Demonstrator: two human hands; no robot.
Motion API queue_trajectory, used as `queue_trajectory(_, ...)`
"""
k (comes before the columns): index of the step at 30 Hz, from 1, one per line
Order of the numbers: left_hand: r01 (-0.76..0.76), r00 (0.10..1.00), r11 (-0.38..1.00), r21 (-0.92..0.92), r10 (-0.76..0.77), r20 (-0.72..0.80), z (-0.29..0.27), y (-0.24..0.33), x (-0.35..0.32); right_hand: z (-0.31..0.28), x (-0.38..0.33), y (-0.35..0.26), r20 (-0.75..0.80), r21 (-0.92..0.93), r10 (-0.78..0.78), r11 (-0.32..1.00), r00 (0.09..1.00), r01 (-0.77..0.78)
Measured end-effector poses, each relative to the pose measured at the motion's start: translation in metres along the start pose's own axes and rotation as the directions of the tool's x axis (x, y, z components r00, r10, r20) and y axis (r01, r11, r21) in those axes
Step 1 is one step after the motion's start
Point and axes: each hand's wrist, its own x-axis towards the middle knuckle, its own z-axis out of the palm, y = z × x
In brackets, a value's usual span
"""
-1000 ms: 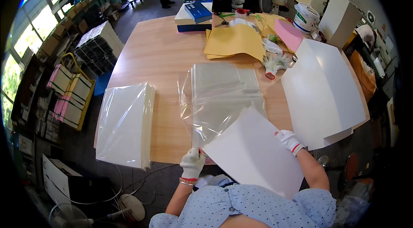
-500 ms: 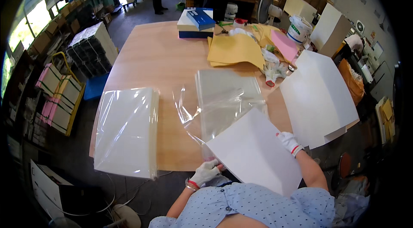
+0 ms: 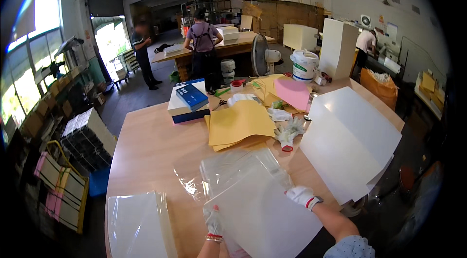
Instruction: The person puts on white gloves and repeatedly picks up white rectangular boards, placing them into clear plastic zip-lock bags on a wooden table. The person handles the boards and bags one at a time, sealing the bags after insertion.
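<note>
White sheet btwn both grips, L hand, R hand

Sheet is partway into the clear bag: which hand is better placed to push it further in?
Probably the right hand: it grips the white sheet's far right edge beside the clear bag's mouth. The left hand sits lower, at the sheet's near left edge, better suited to steadying.

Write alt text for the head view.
Two gloved hands, left hand and right hand, hold a white sheet partly inside a clear plastic bag on a wooden table. Yellow paper and stacked white sheets lie beyond.
</note>
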Motion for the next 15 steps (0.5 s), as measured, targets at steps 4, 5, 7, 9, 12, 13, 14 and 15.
queue_trajectory(4,-0.06,0.984,0.986,-0.155,0.084,0.157,0.003,-0.003,0.005,-0.026,0.104,-0.025,-0.197,0.51,-0.216,0.81,0.956,0.288)
queue_trajectory(5,-0.003,0.98,0.986,-0.165,0.036,0.194,0.007,-0.003,0.006,-0.021,0.131,-0.022,-0.059,0.622,-0.262,0.745,0.963,0.241)
queue_trajectory(7,-0.14,0.973,0.981,-0.137,0.162,0.165,0.021,0.01,0.004,-0.007,0.159,-0.023,0.083,0.782,-0.313,0.609,0.946,0.133)
queue_trajectory(9,-0.156,0.977,0.984,-0.08,0.166,0.13,0.029,0.025,-0.001,0.001,0.164,-0.031,0.223,0.806,-0.339,0.592,0.914,0.023)
queue_trajectory(12,0.067,0.995,0.998,0.002,-0.067,0.071,0.028,0.007,-0.018,-0.028,0.124,-0.018,0.372,0.599,-0.2,0.798,0.906,-0.07)
queue_trajectory(13,0.115,0.991,0.993,0.039,-0.118,0.069,0.03,0.0,-0.017,-0.039,0.113,-0.013,0.327,0.513,-0.144,0.857,0.934,-0.047)
queue_trajectory(14,0.163,0.984,0.983,0.078,-0.169,0.065,0.03,-0.006,-0.017,-0.043,0.104,-0.005,0.276,0.42,-0.093,0.907,0.956,-0.033)
queue_trajectory(15,0.131,0.986,0.981,0.14,-0.143,0.083,0.035,-0.012,-0.016,-0.04,0.096,0.015,0.281,0.435,-0.074,0.899,0.957,-0.059)
